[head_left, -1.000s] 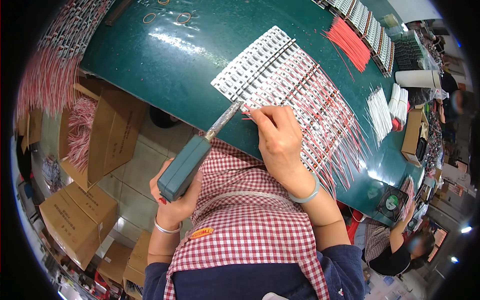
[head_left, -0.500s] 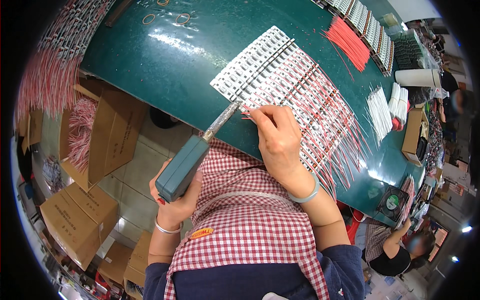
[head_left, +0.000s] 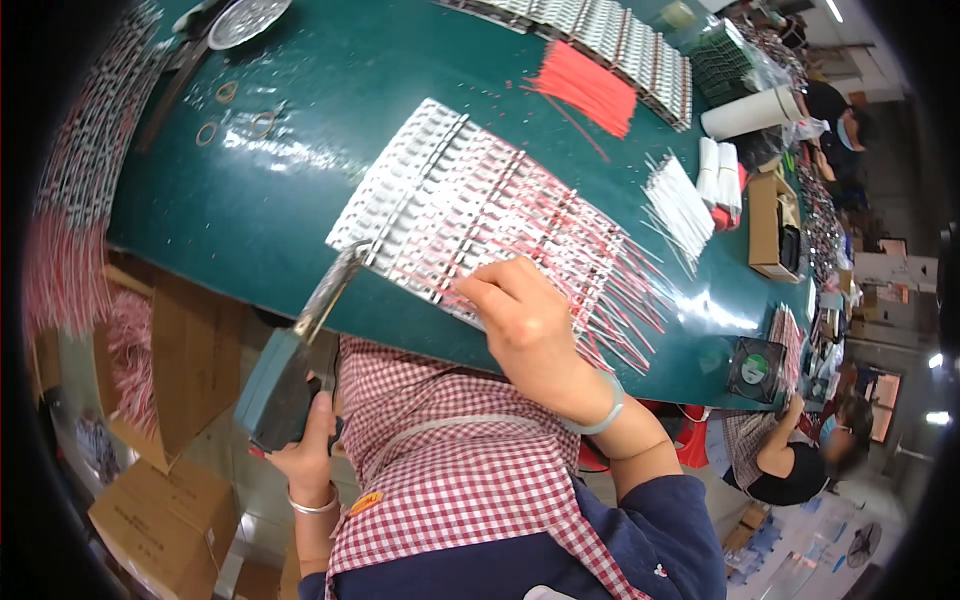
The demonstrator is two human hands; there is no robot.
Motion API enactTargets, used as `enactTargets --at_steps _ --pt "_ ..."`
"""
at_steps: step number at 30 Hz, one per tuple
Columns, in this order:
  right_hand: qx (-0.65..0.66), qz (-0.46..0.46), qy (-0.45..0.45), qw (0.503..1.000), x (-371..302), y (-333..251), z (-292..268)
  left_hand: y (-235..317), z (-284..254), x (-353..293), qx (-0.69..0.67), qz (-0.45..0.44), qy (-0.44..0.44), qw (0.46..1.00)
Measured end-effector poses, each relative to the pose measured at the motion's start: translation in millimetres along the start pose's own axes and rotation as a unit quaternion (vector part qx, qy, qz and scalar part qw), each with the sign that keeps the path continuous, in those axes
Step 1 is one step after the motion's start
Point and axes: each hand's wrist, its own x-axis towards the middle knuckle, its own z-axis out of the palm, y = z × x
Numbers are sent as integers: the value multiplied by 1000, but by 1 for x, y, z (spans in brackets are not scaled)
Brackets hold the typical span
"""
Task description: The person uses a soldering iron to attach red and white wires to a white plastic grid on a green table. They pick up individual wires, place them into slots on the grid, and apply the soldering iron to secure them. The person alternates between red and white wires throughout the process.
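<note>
My left hand (head_left: 305, 450) is wrapped around the handle of a green soldering gun (head_left: 275, 385). Its metal tip (head_left: 335, 285) meets the near left corner of a panel of small white parts (head_left: 400, 170) lying on the table. Thin red and white wires (head_left: 625, 300) run from the panel toward the right. Over the panel's near edge, my right hand (head_left: 530, 330) is closed in a pinch among the wires. What lies between its fingertips is too small to make out.
Red wires (head_left: 585, 85) and white wires (head_left: 680, 205) lie in bundles on the green table (head_left: 300, 70). More panels (head_left: 610, 40) line the far edge. Cardboard boxes (head_left: 165, 510) stand on the floor at left. A small fan (head_left: 755, 368) and a co-worker (head_left: 790, 460) are at right.
The view has shifted, so the table contents sit further left. My right hand has moved rightward along the panel, away from the soldering gun's tip. The tip is now at the panel's corner.
</note>
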Motion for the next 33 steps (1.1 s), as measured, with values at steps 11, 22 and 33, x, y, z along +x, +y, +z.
enactTargets --at_steps 11,22,33 --pt "-102 -22 86 991 84 187 -53 27 25 18 -59 8 7 998" --pt "-267 185 60 944 -47 198 -133 32 43 28 -47 -1 9 999" --pt "-342 111 201 911 -54 236 -128 38 53 23 -44 28 -21 998"
